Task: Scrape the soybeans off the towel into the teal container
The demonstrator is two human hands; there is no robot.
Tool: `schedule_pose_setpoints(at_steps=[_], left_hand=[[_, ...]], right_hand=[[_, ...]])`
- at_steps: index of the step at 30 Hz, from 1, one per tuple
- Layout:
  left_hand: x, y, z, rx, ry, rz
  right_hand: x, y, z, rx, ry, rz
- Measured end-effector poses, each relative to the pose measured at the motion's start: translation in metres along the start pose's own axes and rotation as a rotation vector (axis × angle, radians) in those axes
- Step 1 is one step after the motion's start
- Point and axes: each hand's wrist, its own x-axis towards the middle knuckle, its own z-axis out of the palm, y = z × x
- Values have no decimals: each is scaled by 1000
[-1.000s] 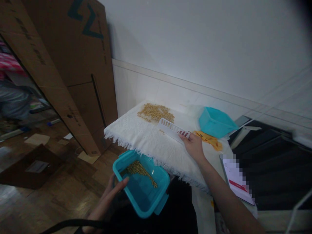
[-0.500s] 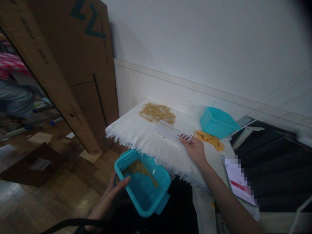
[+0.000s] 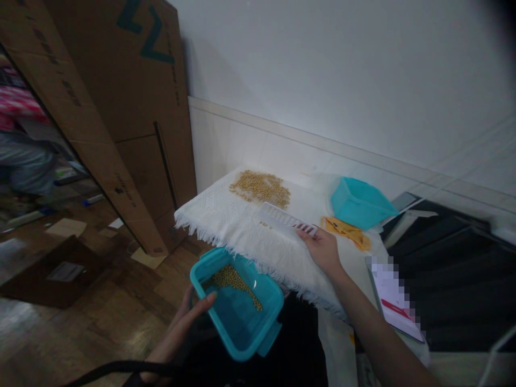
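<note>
My left hand [image 3: 197, 309] grips the left rim of a teal plastic container [image 3: 237, 328], its thumb over the edge. The container is tilted just below the table's front edge, and soybeans [image 3: 229, 277] lie in its far end. In my right hand [image 3: 320, 247] is a white slotted plastic strip [image 3: 278, 216], fingers closed round its right end. The strip stands on edge over a white fringed cloth [image 3: 217, 215], with a few loose beans on its near side. Beyond it spreads a pile of soybeans [image 3: 260, 185].
At the table's right stand a second teal container [image 3: 357, 204] and a yellow cloth [image 3: 349, 231]. A tablet-like screen [image 3: 395, 301] lies nearer on the right. A tall cardboard box [image 3: 133, 118] rises on the left; a white wall [image 3: 342, 80] backs the table. Part of a person [image 3: 26, 145] shows far left.
The white strip has shifted slightly toward me, and a few beans now show on its near side. My left hand and the container have hardly moved.
</note>
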Motion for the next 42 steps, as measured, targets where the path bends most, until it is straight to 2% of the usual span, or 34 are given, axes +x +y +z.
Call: schedule_pose_setpoints(at_steps=[5, 10, 15, 19, 25, 36, 42], left_hand=[[0, 0, 0, 4, 8, 10], [2, -1, -2, -6, -1, 10], [7, -3, -5, 14, -5, -9], [9, -2, -4, 15, 4, 1], [11, 1, -4, 67, 50, -7], [15, 3, -3, 66, 49, 0], [18, 3, -4, 61, 19, -14]], right_hand=[[-7, -1, -1, 13, 12, -10], [-8, -3, -2, 32, -34, -3], [2, 1, -3, 78, 27, -14], [3, 5, -1, 54, -41, -2], [-6, -3, 1, 29, -96, -30], [-22, -13, 0, 38, -126, -60], [-38, -23, 1, 27, -133, -171]])
